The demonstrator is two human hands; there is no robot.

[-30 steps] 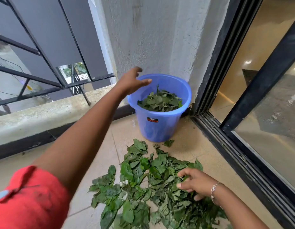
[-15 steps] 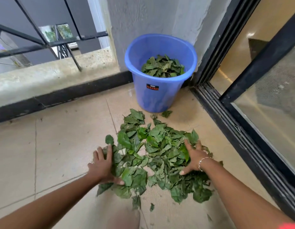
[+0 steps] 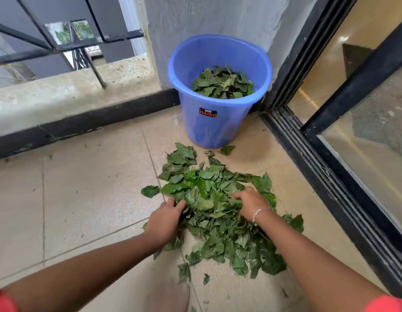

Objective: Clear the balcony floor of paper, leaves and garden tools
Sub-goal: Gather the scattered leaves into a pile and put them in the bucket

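Many crumpled green leaves [image 3: 209, 183] heaped on floor [image 3: 83, 199] | left hand [image 3: 166, 218], right hand [image 3: 249, 202] both clutching leaves

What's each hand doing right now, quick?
Left hand: fingers curled into the leaves on the floor, holding a bunch.
Right hand: fingers curled round leaves from the same pile.

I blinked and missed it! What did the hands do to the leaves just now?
The left hand came back from the blue bucket; both hands slid inward into the leaf pile, bunching it, the right hand gripping leaves. The bucket stayed put.
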